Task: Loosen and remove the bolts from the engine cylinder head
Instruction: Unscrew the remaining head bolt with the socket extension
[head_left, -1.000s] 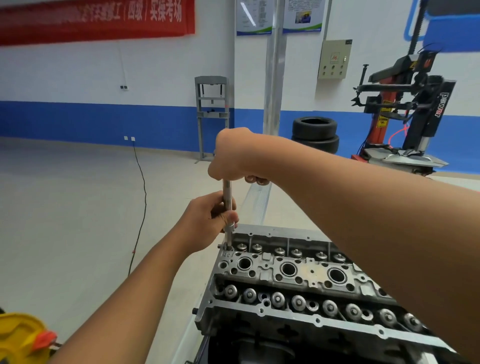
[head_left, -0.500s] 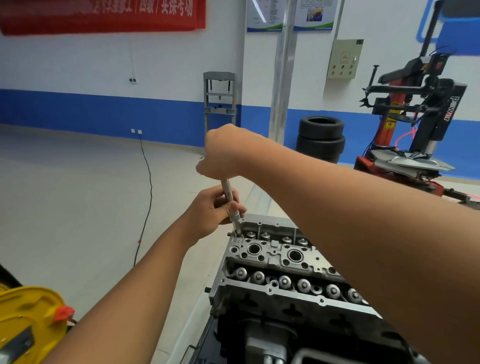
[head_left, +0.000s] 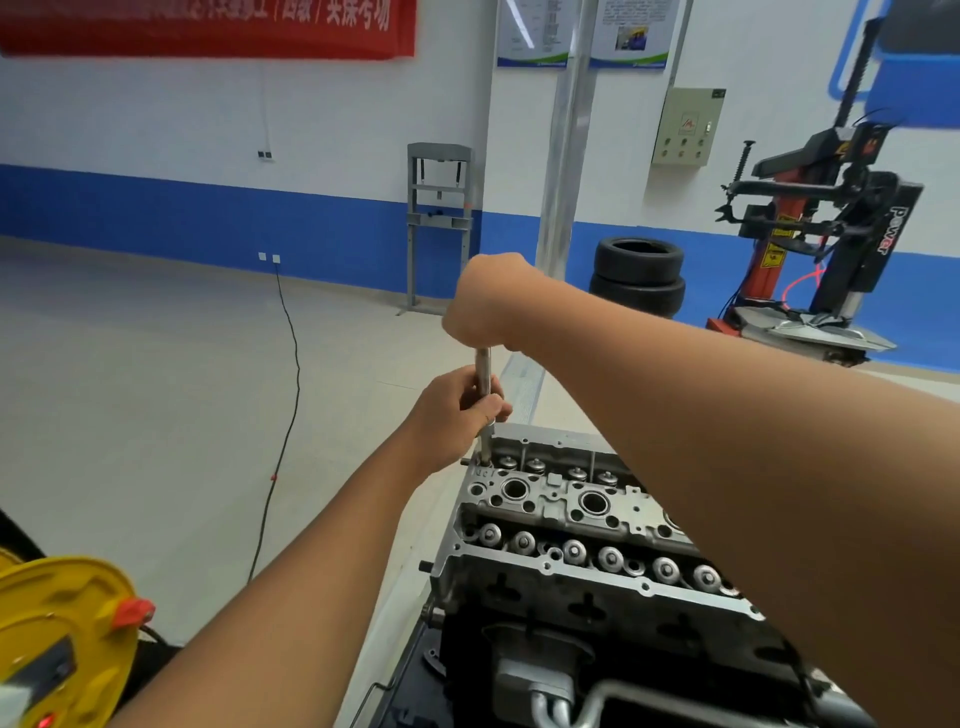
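The right hand (head_left: 485, 304) is closed in a fist over the top end of a metal extension bar (head_left: 484, 374), which stands nearly upright. Below it, the left hand (head_left: 457, 410) wraps its fingers and thumb around the lower shaft of the bar. The bar's tip sits at the far left corner of the cylinder head (head_left: 571, 512); the bolt beneath it is hidden. The cylinder head lies on top of the engine (head_left: 597, 649), lower centre. A yellow reel (head_left: 62, 634) occupies the bottom left corner. Stacked tyres (head_left: 639, 275) and a tyre changer (head_left: 831, 234) stand by the far wall.
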